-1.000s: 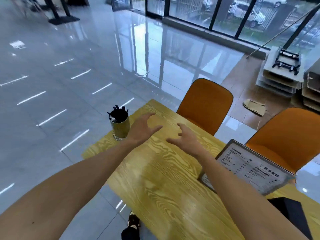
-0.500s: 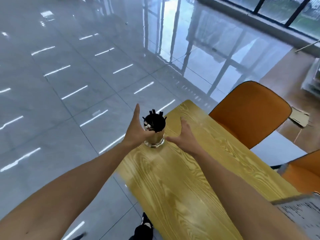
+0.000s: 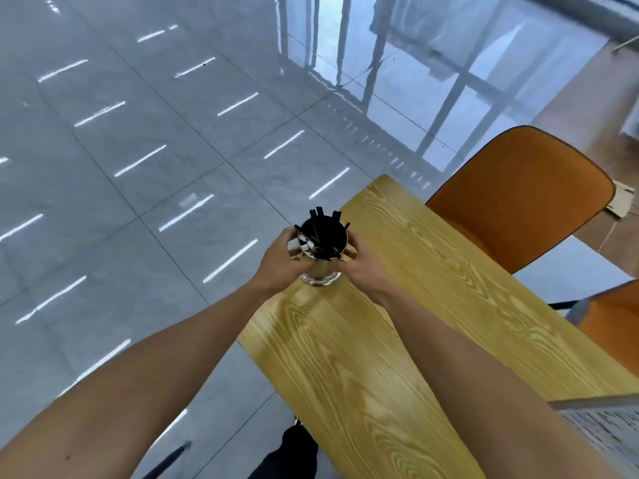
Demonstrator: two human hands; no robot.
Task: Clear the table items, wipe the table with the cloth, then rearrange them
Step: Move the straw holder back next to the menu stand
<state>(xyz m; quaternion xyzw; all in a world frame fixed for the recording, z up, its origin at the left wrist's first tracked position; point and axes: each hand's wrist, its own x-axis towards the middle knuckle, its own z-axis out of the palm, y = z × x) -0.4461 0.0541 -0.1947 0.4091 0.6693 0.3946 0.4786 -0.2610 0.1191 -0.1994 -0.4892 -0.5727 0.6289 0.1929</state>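
Observation:
A shiny metal holder [image 3: 320, 271] full of black chopsticks stands near the left end of the yellow wood-grain table [image 3: 363, 357]. My left hand [image 3: 278, 262] wraps its left side and my right hand [image 3: 363, 267] wraps its right side, both closed around it. The holder's base still seems to rest on the tabletop. A laminated menu card [image 3: 605, 423] shows only as a corner at the lower right edge. No cloth is in sight.
An orange chair [image 3: 525, 191] stands behind the table, and part of a second orange chair [image 3: 612, 316] sits at the right edge. Glossy grey floor tiles [image 3: 138, 167] spread to the left. My shoe [image 3: 297, 440] shows below the table's near edge.
Both hands moved from hovering over the table to the holder and closed on it from either side. My view swung left and down, leaving most of the menu out of frame.

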